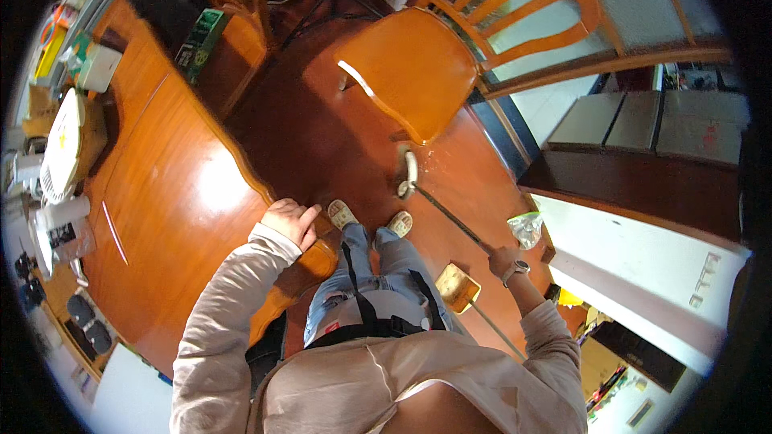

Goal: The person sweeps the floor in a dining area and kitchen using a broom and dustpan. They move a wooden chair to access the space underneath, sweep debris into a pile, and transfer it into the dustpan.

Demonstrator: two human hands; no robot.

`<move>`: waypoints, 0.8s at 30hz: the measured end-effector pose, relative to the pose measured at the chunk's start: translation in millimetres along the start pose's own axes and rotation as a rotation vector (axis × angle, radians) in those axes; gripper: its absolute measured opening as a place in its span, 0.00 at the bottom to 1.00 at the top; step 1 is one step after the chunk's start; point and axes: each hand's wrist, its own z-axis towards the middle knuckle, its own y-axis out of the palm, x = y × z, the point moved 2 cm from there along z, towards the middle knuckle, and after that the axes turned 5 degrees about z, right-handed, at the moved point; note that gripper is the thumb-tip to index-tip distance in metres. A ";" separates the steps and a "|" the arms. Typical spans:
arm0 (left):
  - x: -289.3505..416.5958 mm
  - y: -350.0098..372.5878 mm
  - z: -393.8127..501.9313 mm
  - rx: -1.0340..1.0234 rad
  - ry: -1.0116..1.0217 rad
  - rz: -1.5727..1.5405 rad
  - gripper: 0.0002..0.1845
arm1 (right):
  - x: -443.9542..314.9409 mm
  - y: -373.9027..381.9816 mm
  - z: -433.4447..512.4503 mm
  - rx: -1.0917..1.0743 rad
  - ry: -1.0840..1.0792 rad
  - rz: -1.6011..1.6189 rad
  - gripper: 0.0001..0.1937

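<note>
My right hand [505, 261], with a watch on its wrist, is closed around the long handle of a broom [410, 176]. The broom's pale head rests on the red-brown floor, just below the wooden chair's front edge. My left hand [292, 222] rests at the edge of the wooden table [175, 193], its fingers partly curled and holding nothing that I can see. Beside my right leg a yellowish long-handled dustpan [457, 288] stands on the floor, with its handle running back past my right arm. Small pale debris lies on the floor near the broom head.
A wooden chair [416, 72] stands ahead, another chair [241, 42] at the upper left with a green box [202, 42]. A clear plastic bag [526, 229] lies by the white cabinet [633, 271] on the right. Containers and a thin stick [114, 232] are on the table.
</note>
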 end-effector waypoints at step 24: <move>17.4 14.4 4.7 -0.093 -0.002 0.338 0.26 | 27.8 104.0 72.6 0.036 0.076 0.403 0.19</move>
